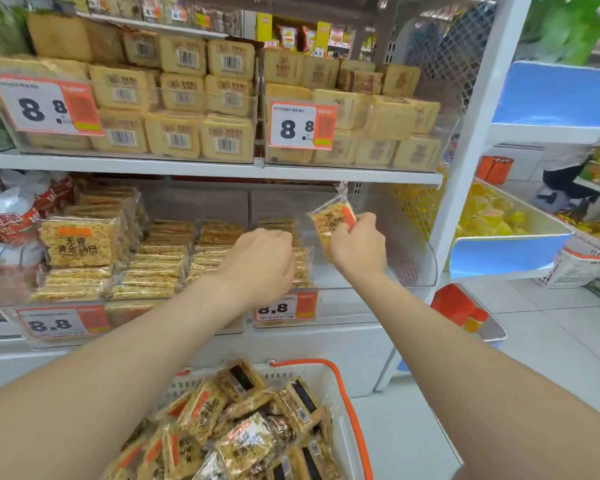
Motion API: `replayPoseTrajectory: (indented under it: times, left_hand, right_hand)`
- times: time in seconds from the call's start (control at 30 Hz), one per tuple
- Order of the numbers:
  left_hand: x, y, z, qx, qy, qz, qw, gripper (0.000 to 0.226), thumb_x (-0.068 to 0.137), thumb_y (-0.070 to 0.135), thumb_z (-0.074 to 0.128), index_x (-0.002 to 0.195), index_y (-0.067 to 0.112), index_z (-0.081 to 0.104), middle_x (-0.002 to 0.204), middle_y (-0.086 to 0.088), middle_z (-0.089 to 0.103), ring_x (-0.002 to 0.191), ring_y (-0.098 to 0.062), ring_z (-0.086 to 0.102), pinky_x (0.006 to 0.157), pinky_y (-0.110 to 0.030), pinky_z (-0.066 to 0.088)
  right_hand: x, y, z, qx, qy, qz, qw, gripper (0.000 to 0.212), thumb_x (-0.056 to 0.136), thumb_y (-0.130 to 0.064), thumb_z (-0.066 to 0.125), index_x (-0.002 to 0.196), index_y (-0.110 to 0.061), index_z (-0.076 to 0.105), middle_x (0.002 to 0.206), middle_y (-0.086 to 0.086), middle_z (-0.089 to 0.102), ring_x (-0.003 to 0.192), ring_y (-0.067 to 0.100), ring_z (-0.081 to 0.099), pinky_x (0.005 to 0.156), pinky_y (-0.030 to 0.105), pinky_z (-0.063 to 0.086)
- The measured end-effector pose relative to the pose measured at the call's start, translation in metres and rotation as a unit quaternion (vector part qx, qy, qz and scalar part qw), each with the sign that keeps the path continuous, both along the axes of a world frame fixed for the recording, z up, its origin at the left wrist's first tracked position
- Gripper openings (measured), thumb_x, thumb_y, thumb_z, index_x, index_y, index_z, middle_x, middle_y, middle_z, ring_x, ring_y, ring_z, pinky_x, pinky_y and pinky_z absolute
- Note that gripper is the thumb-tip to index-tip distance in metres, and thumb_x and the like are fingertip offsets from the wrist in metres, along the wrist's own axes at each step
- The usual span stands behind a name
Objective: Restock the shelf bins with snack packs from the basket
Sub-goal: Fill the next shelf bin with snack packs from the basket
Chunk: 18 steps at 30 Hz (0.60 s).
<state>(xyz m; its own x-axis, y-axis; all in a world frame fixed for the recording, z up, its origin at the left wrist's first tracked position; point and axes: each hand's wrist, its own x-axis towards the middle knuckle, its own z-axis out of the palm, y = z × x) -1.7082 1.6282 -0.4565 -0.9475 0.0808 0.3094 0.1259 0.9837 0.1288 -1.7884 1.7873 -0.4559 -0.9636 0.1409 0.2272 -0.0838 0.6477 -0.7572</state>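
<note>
- The right hand (pixel 359 245) is raised inside the clear right-hand bin (pixel 413 271) on the lower shelf. The arm is stretched forward and the back of the hand faces the camera.
- Its fingers and thumb are curled round the lower edge of one snack pack (pixel 329 220). The pack is held upright, tilted slightly, and clear of the bin's floor. Its top corner is near the underside of the shelf board (pixel 361 176) above.
- The left hand (pixel 260 259) reaches forward just left of the right one, knuckles up and palm down. It is over a row of packs (pixel 303 268) standing on edge at the left of the same bin.
- Its fingers bend down onto that row and are hidden behind the back of the hand. I cannot tell whether they grip a pack or only rest on it.
- The two hands are near each other but not touching.
- The basket (pixel 291 372) sits low between the forearms, heaped with loose packs (pixel 243 441). Its orange handle (pixel 347 403) lies along the right side.
- The neighbouring left bin holds stacked packs (pixel 160 265).
</note>
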Motion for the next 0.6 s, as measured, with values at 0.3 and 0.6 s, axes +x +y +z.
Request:
replayPoseTrajectory:
  times: [0.3,0.6]
  left_hand:
    - [-0.046,0.014,-0.003,-0.154,-0.059,0.074,0.984,0.027,0.102,0.027,0.049,0.076,0.019,0.048,0.101,-0.006,0.071,0.12,-0.033,0.058,0.123,-0.06,0.022]
    - [-0.075,-0.022,-0.001,-0.121,-0.114,0.1,0.981,0.029,0.096,0.036,0.049,0.11,0.019,0.068,0.118,-0.009,0.069,0.129,-0.033,0.051,0.116,-0.065,0.026]
  right_hand:
    - [-0.065,-0.007,-0.029,-0.019,-0.09,-0.024,0.995,0.046,0.098,-0.016,0.054,0.14,-0.007,0.039,0.137,0.022,0.055,0.121,0.045,0.057,0.1,0.052,0.052]
    - [-0.086,-0.061,-0.045,-0.126,-0.146,0.009,0.981,0.034,0.098,-0.022,0.055,0.128,-0.012,0.044,0.125,0.019,0.062,0.113,0.042,0.062,0.098,0.055,0.056]
